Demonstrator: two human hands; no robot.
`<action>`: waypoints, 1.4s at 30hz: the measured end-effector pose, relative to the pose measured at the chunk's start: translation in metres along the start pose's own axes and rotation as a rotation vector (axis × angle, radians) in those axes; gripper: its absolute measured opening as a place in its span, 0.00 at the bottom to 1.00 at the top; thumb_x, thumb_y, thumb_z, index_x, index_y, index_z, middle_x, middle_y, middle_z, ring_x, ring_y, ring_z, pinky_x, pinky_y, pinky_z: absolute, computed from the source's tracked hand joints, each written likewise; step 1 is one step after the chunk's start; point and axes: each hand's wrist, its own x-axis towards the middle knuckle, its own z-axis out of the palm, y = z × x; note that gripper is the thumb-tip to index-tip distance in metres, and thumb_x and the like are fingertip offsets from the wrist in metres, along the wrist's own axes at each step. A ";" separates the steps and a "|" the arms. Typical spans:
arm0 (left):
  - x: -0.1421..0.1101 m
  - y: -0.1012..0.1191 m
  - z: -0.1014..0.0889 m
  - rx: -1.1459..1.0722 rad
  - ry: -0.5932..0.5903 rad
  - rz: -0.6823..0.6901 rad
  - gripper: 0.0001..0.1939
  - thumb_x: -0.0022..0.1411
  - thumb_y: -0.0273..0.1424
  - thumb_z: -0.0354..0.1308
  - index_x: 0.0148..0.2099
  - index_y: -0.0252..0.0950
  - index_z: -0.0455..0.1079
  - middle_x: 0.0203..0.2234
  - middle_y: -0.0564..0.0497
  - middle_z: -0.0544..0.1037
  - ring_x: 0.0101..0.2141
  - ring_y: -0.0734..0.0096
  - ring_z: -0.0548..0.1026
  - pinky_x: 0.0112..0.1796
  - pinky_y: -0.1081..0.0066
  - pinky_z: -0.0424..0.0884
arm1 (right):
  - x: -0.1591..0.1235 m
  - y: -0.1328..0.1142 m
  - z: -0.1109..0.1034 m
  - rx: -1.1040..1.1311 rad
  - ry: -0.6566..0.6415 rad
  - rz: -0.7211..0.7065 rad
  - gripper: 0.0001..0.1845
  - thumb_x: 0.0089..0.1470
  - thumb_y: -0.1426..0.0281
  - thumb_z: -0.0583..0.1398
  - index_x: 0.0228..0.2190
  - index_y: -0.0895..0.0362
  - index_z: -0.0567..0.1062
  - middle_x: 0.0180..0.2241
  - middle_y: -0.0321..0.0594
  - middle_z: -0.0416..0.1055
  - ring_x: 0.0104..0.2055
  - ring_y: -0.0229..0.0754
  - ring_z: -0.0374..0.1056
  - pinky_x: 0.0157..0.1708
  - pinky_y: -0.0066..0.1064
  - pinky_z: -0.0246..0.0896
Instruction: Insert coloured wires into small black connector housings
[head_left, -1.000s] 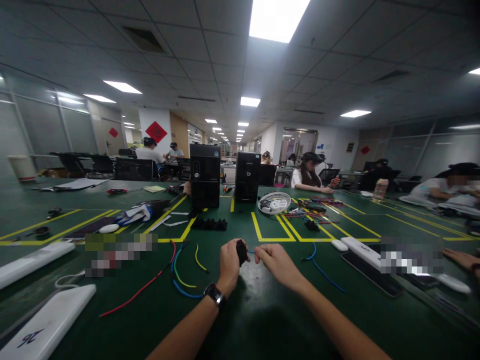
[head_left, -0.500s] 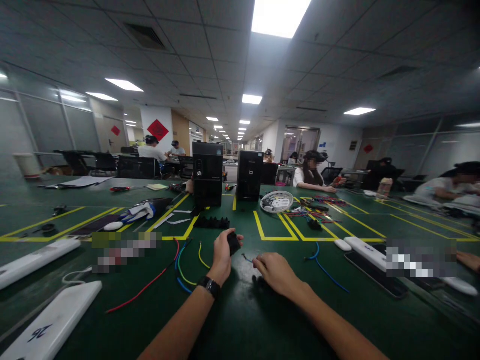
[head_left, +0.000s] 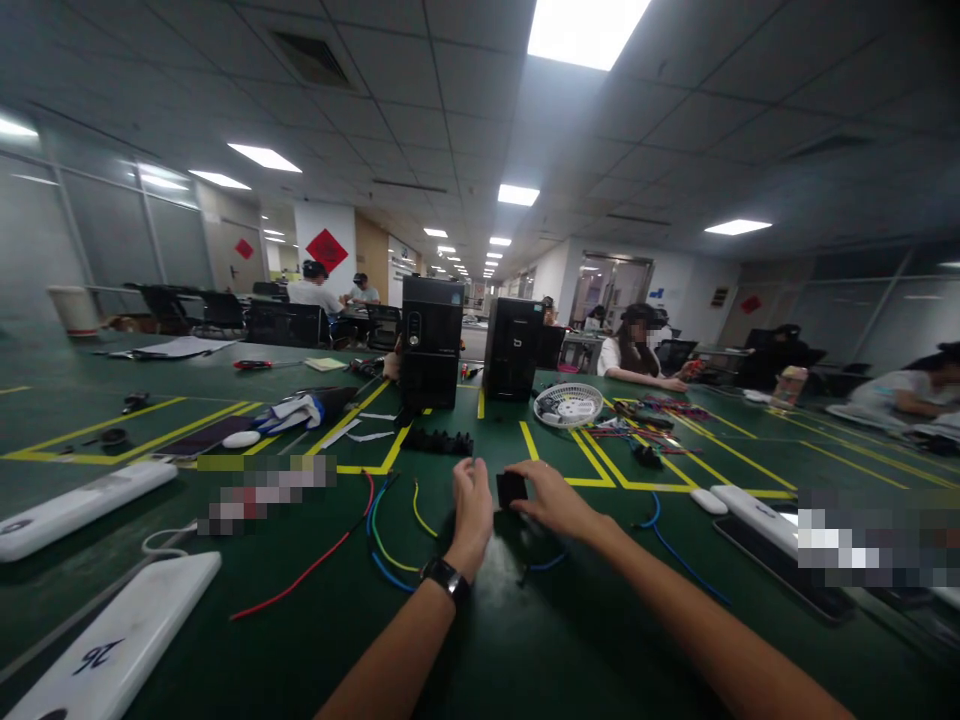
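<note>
My right hand grips a small black block by its side, with thumb and fingers around it. The block's kind I cannot make out. Just left of it, my left hand is open, fingers stretched upward and apart from the block, a dark watch on its wrist. A short blue wire lies on the green table beneath my right hand. To the left of my hands lie a yellow wire, a red wire and curved blue and green wires. Another blue wire rests on the right.
Two black computer towers stand ahead. A white round basket and tangled wires sit beyond my right hand. A black ridged strip lies beyond my left. White power banks lie at the left. Across the table sits a person.
The black block has passed from my left hand to my right. My right hand has let go of the blue wire, which now lies on the table. The view has shifted slightly.
</note>
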 end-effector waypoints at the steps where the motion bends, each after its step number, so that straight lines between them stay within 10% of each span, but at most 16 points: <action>1: -0.001 0.006 -0.001 0.066 0.059 0.096 0.19 0.64 0.42 0.43 0.52 0.36 0.56 0.48 0.41 0.63 0.51 0.61 0.63 0.51 0.59 0.58 | 0.008 0.014 0.003 -0.018 -0.006 0.071 0.29 0.45 0.70 0.65 0.50 0.57 0.69 0.48 0.46 0.70 0.52 0.49 0.63 0.52 0.39 0.54; 6: -0.031 0.022 0.009 0.171 -0.067 0.408 0.14 0.66 0.34 0.42 0.50 0.38 0.61 0.46 0.44 0.66 0.50 0.61 0.63 0.52 0.59 0.57 | 0.058 0.062 0.024 -0.054 -0.002 0.206 0.29 0.45 0.76 0.62 0.52 0.62 0.67 0.49 0.51 0.70 0.51 0.49 0.65 0.51 0.38 0.56; 12: -0.056 0.014 0.025 0.182 -0.337 0.411 0.14 0.66 0.33 0.41 0.48 0.38 0.64 0.44 0.44 0.68 0.47 0.63 0.64 0.51 0.62 0.58 | 0.109 0.066 0.051 -0.071 0.026 0.191 0.30 0.47 0.76 0.62 0.53 0.63 0.65 0.49 0.52 0.68 0.52 0.48 0.64 0.53 0.37 0.54; 26: -0.045 -0.005 0.027 0.109 -0.413 0.203 0.14 0.64 0.29 0.39 0.44 0.40 0.65 0.41 0.46 0.69 0.45 0.64 0.65 0.49 0.63 0.60 | 0.125 0.064 0.058 -0.122 -0.043 0.046 0.31 0.50 0.70 0.62 0.55 0.60 0.63 0.53 0.49 0.65 0.55 0.46 0.60 0.55 0.35 0.50; 31: -0.041 -0.009 0.026 0.082 -0.401 0.163 0.14 0.64 0.31 0.40 0.44 0.40 0.65 0.41 0.47 0.70 0.47 0.64 0.65 0.49 0.62 0.60 | 0.108 0.100 0.021 -0.249 0.063 0.262 0.30 0.53 0.64 0.60 0.56 0.57 0.61 0.57 0.48 0.60 0.58 0.46 0.55 0.57 0.33 0.47; 37: -0.042 -0.012 0.033 0.102 -0.429 0.187 0.14 0.66 0.33 0.39 0.44 0.40 0.65 0.41 0.47 0.70 0.46 0.64 0.65 0.49 0.63 0.60 | 0.014 0.175 -0.067 -0.458 0.186 0.770 0.23 0.55 0.70 0.55 0.52 0.62 0.65 0.58 0.63 0.54 0.59 0.61 0.51 0.52 0.48 0.48; 42: -0.038 -0.016 0.042 0.154 -0.394 0.230 0.14 0.66 0.34 0.39 0.43 0.39 0.65 0.39 0.47 0.70 0.44 0.65 0.66 0.47 0.65 0.61 | -0.041 0.197 -0.099 -0.516 0.138 0.915 0.13 0.53 0.72 0.55 0.41 0.62 0.72 0.50 0.62 0.64 0.50 0.60 0.63 0.42 0.47 0.57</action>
